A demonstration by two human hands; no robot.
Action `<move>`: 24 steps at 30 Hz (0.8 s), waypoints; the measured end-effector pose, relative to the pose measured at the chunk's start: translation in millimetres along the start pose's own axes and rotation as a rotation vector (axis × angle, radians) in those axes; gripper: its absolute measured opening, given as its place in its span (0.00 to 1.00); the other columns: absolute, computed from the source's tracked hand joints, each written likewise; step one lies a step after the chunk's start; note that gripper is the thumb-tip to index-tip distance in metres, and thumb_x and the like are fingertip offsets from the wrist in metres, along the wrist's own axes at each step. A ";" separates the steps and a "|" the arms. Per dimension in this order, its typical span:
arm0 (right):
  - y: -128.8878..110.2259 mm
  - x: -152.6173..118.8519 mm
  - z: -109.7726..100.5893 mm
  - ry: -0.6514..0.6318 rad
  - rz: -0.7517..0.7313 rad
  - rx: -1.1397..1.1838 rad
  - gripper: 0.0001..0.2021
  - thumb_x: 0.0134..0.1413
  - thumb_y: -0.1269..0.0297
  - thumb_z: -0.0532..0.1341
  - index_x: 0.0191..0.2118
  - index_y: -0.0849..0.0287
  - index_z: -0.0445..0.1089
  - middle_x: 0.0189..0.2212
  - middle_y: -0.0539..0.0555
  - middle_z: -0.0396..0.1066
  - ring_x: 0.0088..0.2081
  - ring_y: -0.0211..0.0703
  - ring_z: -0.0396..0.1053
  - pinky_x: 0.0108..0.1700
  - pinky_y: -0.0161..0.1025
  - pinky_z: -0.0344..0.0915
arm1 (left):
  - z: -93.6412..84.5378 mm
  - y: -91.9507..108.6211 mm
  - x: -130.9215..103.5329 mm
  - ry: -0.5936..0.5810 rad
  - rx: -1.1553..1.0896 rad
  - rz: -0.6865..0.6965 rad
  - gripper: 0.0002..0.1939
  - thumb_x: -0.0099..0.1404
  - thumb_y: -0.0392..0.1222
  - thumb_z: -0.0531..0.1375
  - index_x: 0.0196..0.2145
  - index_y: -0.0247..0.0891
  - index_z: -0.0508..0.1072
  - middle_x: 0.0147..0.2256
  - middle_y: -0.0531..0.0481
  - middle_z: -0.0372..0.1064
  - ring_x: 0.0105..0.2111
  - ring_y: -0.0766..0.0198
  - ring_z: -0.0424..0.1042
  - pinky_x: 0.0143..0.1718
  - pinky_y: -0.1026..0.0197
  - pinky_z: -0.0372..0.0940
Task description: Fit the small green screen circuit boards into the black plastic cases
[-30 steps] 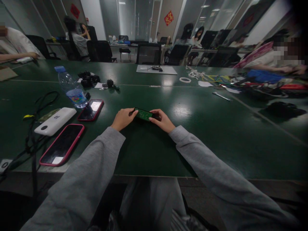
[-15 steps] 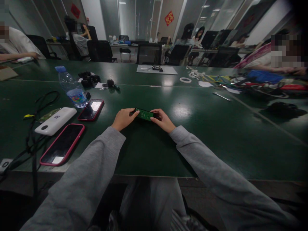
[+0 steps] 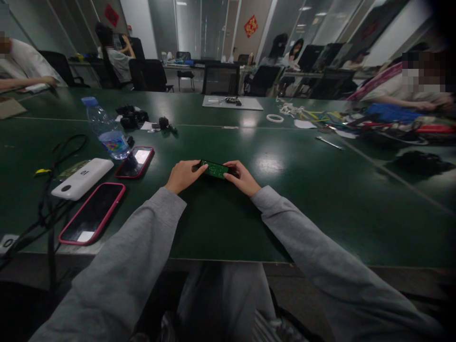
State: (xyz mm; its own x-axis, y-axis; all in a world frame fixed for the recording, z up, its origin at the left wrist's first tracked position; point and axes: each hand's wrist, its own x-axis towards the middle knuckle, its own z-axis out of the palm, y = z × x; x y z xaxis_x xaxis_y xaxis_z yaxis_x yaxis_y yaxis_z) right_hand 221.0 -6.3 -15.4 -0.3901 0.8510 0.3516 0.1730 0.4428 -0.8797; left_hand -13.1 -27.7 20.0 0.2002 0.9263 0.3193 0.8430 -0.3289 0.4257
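Over the table's near half, a small green circuit board [image 3: 214, 169] with pale marks and a dark edge is held lengthwise between my two hands, its face tilted up towards me. My left hand [image 3: 184, 175] grips its left end, thumb on the face and fingers behind. At the opposite end, my right hand [image 3: 242, 177] holds it the same way, thumb near the lower corner. The fingers behind the board are mostly hidden. To the left lie two phones, a near one [image 3: 93, 213] and a far one [image 3: 135, 162], both with pinkish-red edges.
Left of my hands are a white power bank [image 3: 83, 179], a water bottle [image 3: 109, 130] and black straps [image 3: 46, 204]. A wrench [image 3: 329, 143], tape roll [image 3: 275, 118] and tangled cables [image 3: 320, 115] lie right. A white board [image 3: 249, 103] lies farther back. Other people sit around.
The circuit board has shifted very slightly to the right in my hands. Both hands keep their hold, and the things on the table have not moved.
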 end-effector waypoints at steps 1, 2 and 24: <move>0.2 0.1 -0.2 0.000 0.001 0.002 0.19 0.50 0.56 0.62 0.46 0.56 0.61 0.43 0.56 0.63 0.46 0.48 0.65 0.48 0.49 0.64 | 0.5 -0.3 0.0 0.001 0.000 0.001 0.28 0.65 0.61 0.47 0.46 0.39 0.73 0.35 0.46 0.74 0.31 0.63 0.70 0.31 0.61 0.59; 0.4 0.2 -0.5 0.002 0.000 0.004 0.19 0.50 0.57 0.62 0.46 0.56 0.61 0.43 0.56 0.63 0.46 0.48 0.65 0.48 0.49 0.65 | 0.9 -0.6 0.0 0.003 0.002 0.002 0.28 0.64 0.62 0.47 0.46 0.39 0.73 0.35 0.46 0.74 0.31 0.62 0.70 0.31 0.61 0.59; 1.5 -0.3 -0.4 0.002 0.004 0.017 0.20 0.49 0.55 0.64 0.46 0.57 0.61 0.43 0.57 0.64 0.47 0.49 0.65 0.50 0.50 0.64 | 0.2 2.3 0.3 0.018 0.082 -0.023 0.27 0.65 0.61 0.46 0.45 0.41 0.74 0.32 0.48 0.74 0.30 0.61 0.70 0.31 0.61 0.59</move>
State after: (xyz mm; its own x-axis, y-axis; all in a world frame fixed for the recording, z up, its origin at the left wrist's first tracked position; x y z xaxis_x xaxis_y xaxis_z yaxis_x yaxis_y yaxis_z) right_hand 221.8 -5.8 -16.7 -0.3878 0.8531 0.3489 0.1589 0.4347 -0.8864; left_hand -11.0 -28.2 21.0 0.1718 0.9295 0.3263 0.8854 -0.2909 0.3626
